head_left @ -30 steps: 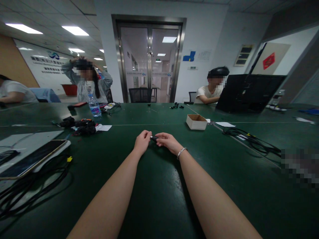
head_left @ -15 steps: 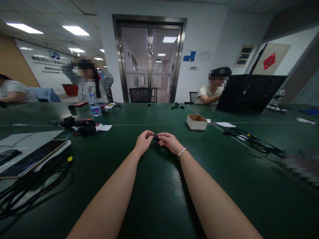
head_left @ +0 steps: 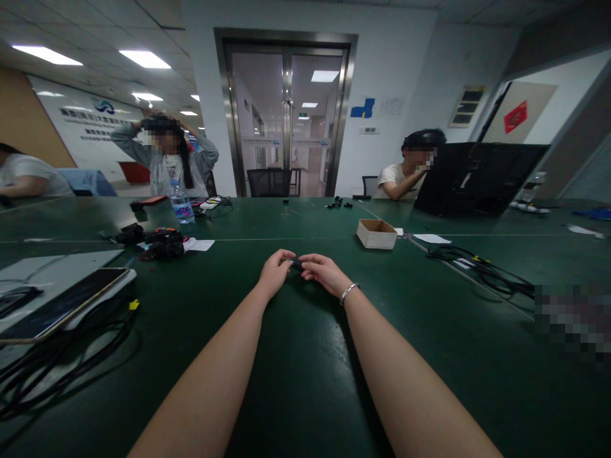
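Both my arms reach forward over a dark green table [head_left: 305,381]. My left hand [head_left: 274,273] and my right hand [head_left: 323,271] meet at the table's middle, fingers curled in a pinch around a small black part [head_left: 296,264] held between them. A thin bracelet [head_left: 348,292] circles my right wrist. The part is mostly hidden by my fingertips, so I cannot make out its shape.
A small open cardboard box [head_left: 377,233] stands beyond my right hand. A phone [head_left: 62,304] on a white board and black cables [head_left: 57,362] lie left; black parts [head_left: 160,243] and a water bottle [head_left: 181,203] farther back. Cables [head_left: 482,270] and a laptop [head_left: 477,178] sit right. Other people sit across.
My hands have stayed together on the small black part, with only slight finger shifts. The person at the back left keeps both arms raised to the head.
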A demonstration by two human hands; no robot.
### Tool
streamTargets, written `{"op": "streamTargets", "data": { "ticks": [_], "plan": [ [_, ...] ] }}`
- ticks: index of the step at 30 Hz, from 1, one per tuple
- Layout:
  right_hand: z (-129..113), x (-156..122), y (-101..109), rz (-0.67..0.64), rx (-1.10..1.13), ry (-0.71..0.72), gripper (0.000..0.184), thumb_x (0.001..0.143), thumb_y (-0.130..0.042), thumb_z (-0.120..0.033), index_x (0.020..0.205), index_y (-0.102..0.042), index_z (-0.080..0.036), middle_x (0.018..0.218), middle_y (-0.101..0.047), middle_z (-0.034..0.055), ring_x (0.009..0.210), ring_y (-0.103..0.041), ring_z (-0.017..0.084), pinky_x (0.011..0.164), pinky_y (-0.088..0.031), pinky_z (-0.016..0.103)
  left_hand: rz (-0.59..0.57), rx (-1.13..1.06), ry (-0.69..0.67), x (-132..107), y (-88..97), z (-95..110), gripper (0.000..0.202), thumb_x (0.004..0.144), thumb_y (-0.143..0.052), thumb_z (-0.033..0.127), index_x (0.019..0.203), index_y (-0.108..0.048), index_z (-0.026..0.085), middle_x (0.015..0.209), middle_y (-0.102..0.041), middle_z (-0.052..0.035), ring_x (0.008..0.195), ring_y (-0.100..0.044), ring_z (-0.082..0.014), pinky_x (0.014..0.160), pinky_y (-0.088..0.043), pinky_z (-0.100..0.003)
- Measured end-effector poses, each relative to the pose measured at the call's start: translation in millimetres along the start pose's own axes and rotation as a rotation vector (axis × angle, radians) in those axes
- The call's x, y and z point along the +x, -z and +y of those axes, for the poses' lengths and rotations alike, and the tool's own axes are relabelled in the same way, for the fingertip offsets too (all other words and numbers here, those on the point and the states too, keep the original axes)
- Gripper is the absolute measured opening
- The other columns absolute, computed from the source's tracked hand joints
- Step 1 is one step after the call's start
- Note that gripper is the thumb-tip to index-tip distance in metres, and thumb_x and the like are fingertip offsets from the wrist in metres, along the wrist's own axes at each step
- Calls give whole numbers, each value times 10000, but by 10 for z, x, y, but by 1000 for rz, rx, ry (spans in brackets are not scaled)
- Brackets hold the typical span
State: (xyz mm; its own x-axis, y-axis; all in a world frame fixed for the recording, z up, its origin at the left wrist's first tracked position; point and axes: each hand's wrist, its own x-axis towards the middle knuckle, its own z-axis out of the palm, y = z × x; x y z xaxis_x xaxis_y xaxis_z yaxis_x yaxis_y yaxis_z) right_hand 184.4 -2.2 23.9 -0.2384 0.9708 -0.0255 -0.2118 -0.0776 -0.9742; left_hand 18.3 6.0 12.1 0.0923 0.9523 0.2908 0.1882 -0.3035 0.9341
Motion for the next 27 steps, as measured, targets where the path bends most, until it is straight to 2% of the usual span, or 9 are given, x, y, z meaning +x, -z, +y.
{"op": "streamTargets", "data": {
  "ticks": [7, 10, 15, 20, 24, 27],
  "plan": [
    [-11, -13, -14, -16, -17, 9, 188, 790, -608, -1, 936, -649, -113, 691, -656, 26, 558, -627, 82, 532, -532, 147, 48, 83, -26, 15, 14, -63, 217, 829, -523, 251, 1017, -605, 179, 885, -614, -41, 718, -557, -133, 667, -449, -252],
    [-7, -12, -10, -24, -31, 8, 196, 787, -616, -13, 949, -648, -117, 698, -654, 26, 572, -628, 84, 551, -534, 154, 57, 108, -46, 24, 15, -100, 219, 852, -518, 322, 995, -608, 183, 847, -621, -34, 718, -563, -139, 671, -442, -255],
    [1, -9, -1, -61, -65, 27, 246, 758, -625, -15, 967, -653, -142, 786, -665, 18, 605, -624, 73, 582, -531, 164, 53, 184, -35, 7, 27, -73, 283, 871, -479, 435, 949, -611, 197, 745, -607, -10, 648, -541, -144, 590, -392, -249],
    [9, 9, -21, -108, -263, 70, 281, 709, -661, -27, 962, -668, -147, 726, -653, -11, 549, -554, 55, 506, -460, 156, 78, 282, -26, -50, 56, 62, 329, 885, -438, 476, 905, -624, 206, 767, -632, -11, 703, -562, -155, 632, -385, -254],
    [7, 10, -45, -122, -401, 84, 316, 653, -715, -53, 949, -667, -154, 931, -691, 33, 595, -560, 64, 526, -447, 186, 119, 368, -3, -71, 71, 105, 372, 865, -449, 542, 796, -586, 204, 673, -581, 13, 636, -525, -142, 597, -351, -250],
    [21, 19, -49, -118, -500, 97, 353, 611, -748, -61, 943, -665, -150, 948, -687, 41, 647, -577, 84, 579, -455, 211, 120, 419, -3, -75, 69, 110, 395, 854, -455, 566, 745, -565, 202, 640, -553, 21, 602, -495, -134, 573, -328, -249]
  ]
}}
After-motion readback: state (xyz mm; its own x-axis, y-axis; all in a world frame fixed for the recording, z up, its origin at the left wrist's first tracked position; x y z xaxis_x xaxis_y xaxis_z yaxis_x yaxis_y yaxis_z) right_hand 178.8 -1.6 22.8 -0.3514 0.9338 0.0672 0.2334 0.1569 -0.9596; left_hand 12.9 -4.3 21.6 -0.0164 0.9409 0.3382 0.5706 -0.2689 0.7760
